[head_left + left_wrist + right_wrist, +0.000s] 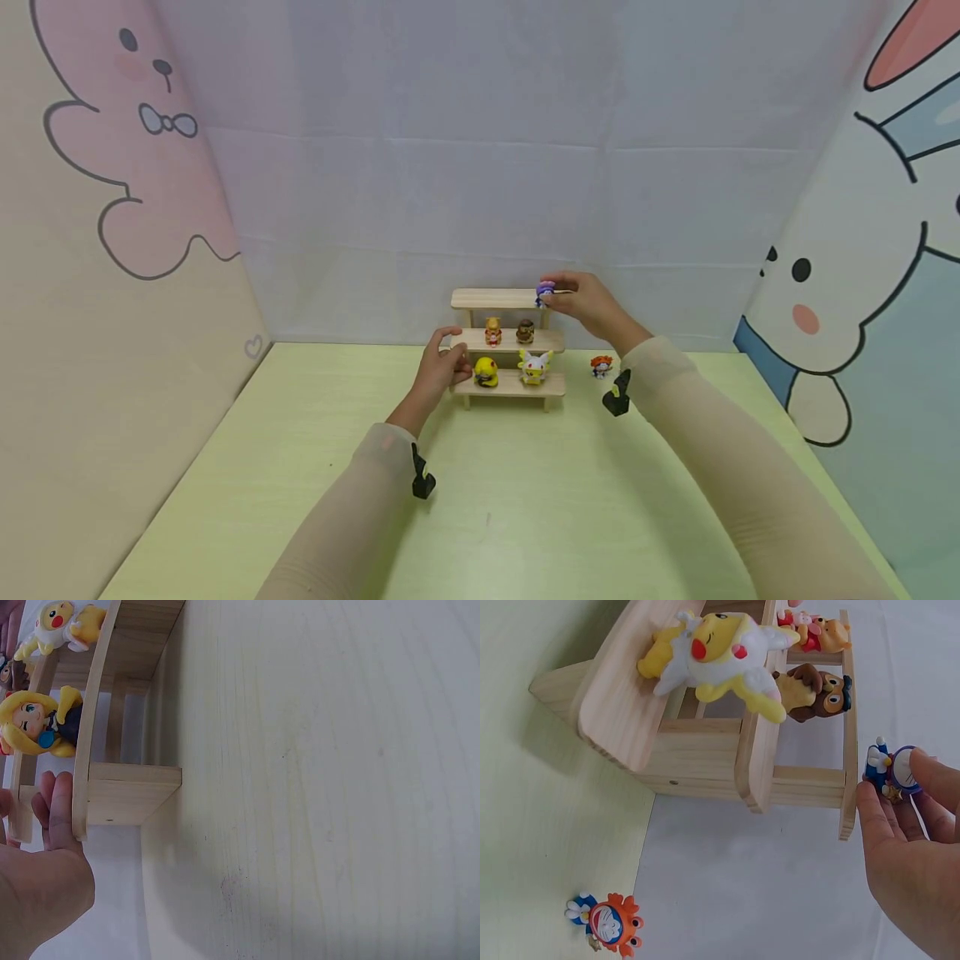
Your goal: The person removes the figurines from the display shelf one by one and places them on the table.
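Note:
My right hand (592, 304) pinches a small blue-and-white figurine with a purple hat (904, 769) at the right end of the top tier of a wooden three-tier display stand (487, 298). At the stand's left end, my left hand (438, 371) holds the edge of the middle tier, its fingers between the middle and bottom tiers. On the middle tier stand a bear figurine (492, 332) and an owl figurine (817, 691). The bottom tier bears a yellow-haired girl figurine (37, 724) and a yellow figurine in a white costume (534, 367).
An orange crab-hat figurine (607, 922) stands on the pale table (525, 500), right of the stand. Behind the stand hangs a whitish cloth backdrop (487, 192). Printed side panels with a pink cartoon animal (142, 167) and a white rabbit (840, 275) flank the table.

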`<state>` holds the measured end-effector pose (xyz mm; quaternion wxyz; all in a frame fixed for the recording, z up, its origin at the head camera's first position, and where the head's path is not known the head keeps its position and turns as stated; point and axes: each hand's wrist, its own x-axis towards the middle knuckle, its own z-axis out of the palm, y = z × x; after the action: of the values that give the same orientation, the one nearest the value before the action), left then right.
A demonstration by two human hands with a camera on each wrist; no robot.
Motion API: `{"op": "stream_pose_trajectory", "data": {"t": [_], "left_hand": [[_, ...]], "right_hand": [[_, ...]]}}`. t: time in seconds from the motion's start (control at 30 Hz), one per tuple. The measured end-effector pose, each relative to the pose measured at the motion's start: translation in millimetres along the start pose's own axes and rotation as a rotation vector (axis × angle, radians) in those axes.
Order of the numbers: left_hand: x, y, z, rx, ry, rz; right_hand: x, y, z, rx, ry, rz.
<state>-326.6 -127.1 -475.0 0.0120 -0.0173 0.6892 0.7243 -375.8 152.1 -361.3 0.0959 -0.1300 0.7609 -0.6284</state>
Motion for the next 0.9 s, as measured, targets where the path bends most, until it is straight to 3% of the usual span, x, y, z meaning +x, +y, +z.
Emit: {"op": "stream_pose_trajectory", "data": {"t": [0.47, 0.9], "left_hand": [[-1.7, 1.9, 0.7, -0.001, 0.012, -0.003], [-1.7, 1.8, 0.9, -0.003, 0.013, -0.007]], "right_hand": [[-15.9, 11.4, -24.0, -0.010, 0.007, 0.004], [-36.8, 25.1, -49.1, -0.175, 0.009, -0.003]]}}
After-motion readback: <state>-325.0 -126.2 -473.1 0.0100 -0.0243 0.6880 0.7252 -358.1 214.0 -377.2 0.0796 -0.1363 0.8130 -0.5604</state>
